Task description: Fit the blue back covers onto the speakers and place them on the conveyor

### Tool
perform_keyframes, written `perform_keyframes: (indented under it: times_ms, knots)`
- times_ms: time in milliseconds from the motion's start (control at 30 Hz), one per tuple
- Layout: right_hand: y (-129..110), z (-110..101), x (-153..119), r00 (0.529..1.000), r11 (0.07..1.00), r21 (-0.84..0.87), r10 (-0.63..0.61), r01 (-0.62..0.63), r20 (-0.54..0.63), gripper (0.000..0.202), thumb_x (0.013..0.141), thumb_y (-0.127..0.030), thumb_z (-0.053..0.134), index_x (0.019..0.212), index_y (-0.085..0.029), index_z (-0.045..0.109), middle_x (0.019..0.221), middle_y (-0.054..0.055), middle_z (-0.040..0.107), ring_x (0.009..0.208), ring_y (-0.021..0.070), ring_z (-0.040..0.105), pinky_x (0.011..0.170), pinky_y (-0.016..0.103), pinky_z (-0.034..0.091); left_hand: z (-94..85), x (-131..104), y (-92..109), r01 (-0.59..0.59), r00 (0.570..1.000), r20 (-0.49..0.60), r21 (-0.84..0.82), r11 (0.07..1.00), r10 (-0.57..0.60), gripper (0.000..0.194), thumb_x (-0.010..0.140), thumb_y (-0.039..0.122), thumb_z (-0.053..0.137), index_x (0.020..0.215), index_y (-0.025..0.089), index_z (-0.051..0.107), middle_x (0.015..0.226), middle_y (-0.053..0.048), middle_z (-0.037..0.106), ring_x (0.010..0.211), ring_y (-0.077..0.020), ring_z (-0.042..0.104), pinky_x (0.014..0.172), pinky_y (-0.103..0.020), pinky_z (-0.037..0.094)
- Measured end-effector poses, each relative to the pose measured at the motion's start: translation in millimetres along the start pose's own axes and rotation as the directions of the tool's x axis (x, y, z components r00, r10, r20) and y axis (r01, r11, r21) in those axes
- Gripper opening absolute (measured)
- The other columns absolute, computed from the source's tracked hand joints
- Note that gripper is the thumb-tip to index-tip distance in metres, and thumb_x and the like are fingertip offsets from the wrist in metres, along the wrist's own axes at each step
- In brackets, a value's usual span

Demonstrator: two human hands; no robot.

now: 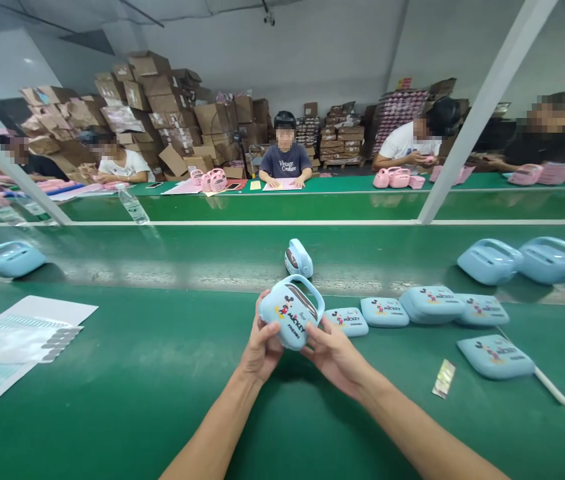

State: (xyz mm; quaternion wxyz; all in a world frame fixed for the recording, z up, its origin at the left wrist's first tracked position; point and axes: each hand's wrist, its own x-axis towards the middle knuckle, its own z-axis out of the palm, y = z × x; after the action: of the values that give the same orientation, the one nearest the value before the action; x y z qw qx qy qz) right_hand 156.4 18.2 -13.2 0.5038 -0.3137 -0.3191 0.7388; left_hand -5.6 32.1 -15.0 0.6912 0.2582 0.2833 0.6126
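Note:
Between my two hands is a light-blue handled plastic case with a Mickey print and lettering on its front. My left hand grips its left side, thumb on the front face. On the lower right edge, the fingers of my right hand are closed. The case is raised above the green table and tilted, handle up. Just behind it stands another light-blue handled case. Printed light-blue panels without handles lie in a row right of my hands, and a further printed panel lies nearer.
A small packet and a white stick lie on the right. Printed sheets are at left. Blue handled cases stand on the belt. Beyond it are a bottle, pink cases and several seated people.

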Motion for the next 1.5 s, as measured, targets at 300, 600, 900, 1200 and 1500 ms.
perform_keyframes:
  times_ms: [300, 600, 900, 1200, 1500]
  knots:
    - [-3, -15, 10, 0.965, 0.919, -0.293, -0.251, 0.262, 0.075, 0.075, 0.06, -0.044, 0.092, 0.125, -0.026, 0.059, 0.128, 0.008, 0.072, 0.121, 0.0309, 0.066, 0.105, 0.047, 0.053, 0.8, 7, 10, -0.02, 0.999, 0.045, 0.325, 0.945, 0.006, 0.069, 0.055, 0.035, 0.095, 0.116, 0.017, 0.069, 0.102, -0.007, 0.075, 0.09, -0.0225, 0.068, 0.076, -0.026, 0.051]
    - [1, -18, 12, 0.954, 0.879, -0.383, -0.3, 0.284, 0.02, 0.067, 0.069, -0.051, 0.085, 0.124, -0.023, 0.058, 0.124, 0.011, 0.073, 0.118, 0.0313, 0.068, 0.103, 0.048, 0.054, -3.9, 11, -5, -0.009, 0.998, -0.049, 0.319, 0.948, 0.026, 0.066, 0.052, 0.039, 0.095, 0.11, 0.016, 0.072, 0.094, -0.006, 0.077, 0.075, -0.0198, 0.069, 0.071, -0.029, 0.053]
    - [-6, -11, 4, 0.947, 0.844, -0.448, -0.321, 0.296, 0.02, 0.064, 0.072, -0.048, 0.084, 0.125, -0.023, 0.059, 0.123, 0.01, 0.072, 0.113, 0.0292, 0.07, 0.099, 0.044, 0.057, 1.8, 6, -2, 0.006, 1.0, -0.006, 0.258, 0.966, -0.005, 0.062, 0.054, 0.038, 0.095, 0.107, 0.017, 0.072, 0.092, -0.006, 0.077, 0.078, -0.0199, 0.07, 0.071, -0.027, 0.053]
    - [-23, 11, -12, 0.912, 0.676, -0.702, -0.399, 0.226, -0.091, 0.064, 0.07, -0.047, 0.084, 0.126, -0.022, 0.066, 0.114, 0.007, 0.076, 0.1, 0.0286, 0.071, 0.089, 0.042, 0.058, 0.1, 5, -14, 0.162, 0.987, -0.023, 0.048, 0.986, -0.161, 0.046, 0.062, 0.049, 0.091, 0.09, 0.016, 0.075, 0.086, -0.006, 0.081, 0.077, -0.0211, 0.073, 0.075, -0.029, 0.058]
    - [-12, -11, 5, 0.955, 0.895, -0.352, -0.295, 0.274, -0.007, 0.066, 0.075, -0.053, 0.075, 0.132, -0.023, 0.057, 0.126, 0.01, 0.072, 0.115, 0.0315, 0.068, 0.099, 0.046, 0.055, 19.0, -5, -2, -0.038, 0.994, -0.079, 0.365, 0.93, 0.071, 0.07, 0.055, 0.038, 0.096, 0.118, 0.019, 0.071, 0.106, -0.007, 0.078, 0.1, -0.0267, 0.071, 0.084, -0.03, 0.055]
